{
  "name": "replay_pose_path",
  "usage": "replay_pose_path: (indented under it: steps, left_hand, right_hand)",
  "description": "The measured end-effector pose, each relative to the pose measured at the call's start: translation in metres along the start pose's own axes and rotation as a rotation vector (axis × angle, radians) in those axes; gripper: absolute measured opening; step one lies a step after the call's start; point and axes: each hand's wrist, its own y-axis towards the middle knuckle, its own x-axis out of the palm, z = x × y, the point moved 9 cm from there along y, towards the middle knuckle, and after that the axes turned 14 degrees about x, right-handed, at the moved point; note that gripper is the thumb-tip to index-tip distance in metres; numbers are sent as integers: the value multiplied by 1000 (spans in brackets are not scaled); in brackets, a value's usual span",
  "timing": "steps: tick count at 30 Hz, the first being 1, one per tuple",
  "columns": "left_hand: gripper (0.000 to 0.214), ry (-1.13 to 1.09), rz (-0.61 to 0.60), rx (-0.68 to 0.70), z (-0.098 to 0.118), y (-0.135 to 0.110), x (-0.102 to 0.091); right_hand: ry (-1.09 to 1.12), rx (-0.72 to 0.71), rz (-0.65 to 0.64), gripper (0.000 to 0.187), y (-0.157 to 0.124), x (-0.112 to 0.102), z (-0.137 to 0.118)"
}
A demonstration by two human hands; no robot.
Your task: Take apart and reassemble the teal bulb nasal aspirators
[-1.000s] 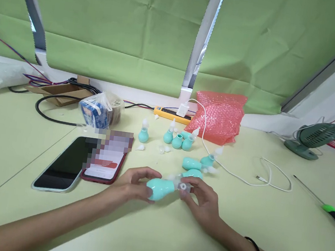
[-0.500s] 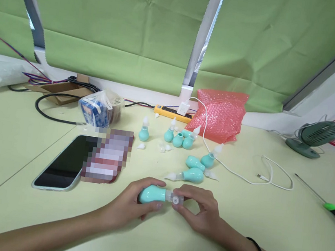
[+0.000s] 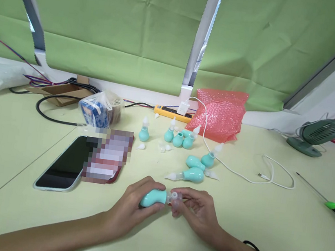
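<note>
Head view: at six o'clock of centre, the left hand [image 3: 130, 206] is half-curled around a teal squeeze bulb [image 3: 154, 198], partly covering it. The right hand [image 3: 198, 212] pinches a clear plastic fitting [image 3: 175, 198] at the bulb's three o'clock end, its fingers obscuring the shape. Pixelation masks the red-cased phone [image 3: 108, 155] at ten o'clock. Compared with a second ago, the held bulb sits lower, uncovering the nozzle [image 3: 172, 176] of the lying bulb [image 3: 193, 174] at two o'clock.

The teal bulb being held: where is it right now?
In the head view, below centre, the teal bulb sits in the left hand, its clear end piece between the right hand's fingers.
</note>
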Motion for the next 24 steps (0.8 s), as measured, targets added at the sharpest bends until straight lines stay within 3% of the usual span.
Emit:
replay_pose_path:
  steps: [6,14,17,24]
  left_hand:
    - [21,141,-8,76,7,0,2]
    - [23,273,9,235,13,-1,5]
    - [25,225,1,207,13,1,4]
    - [39,-42,19,81,24,0,4]
  right_hand:
    - [262,236,-55,21,2,4,13]
    - [379,417,-141,25,3,15,29]
    - [371,395,-113,23,4,12,27]
    - [331,185,13,17,6,-5,9]
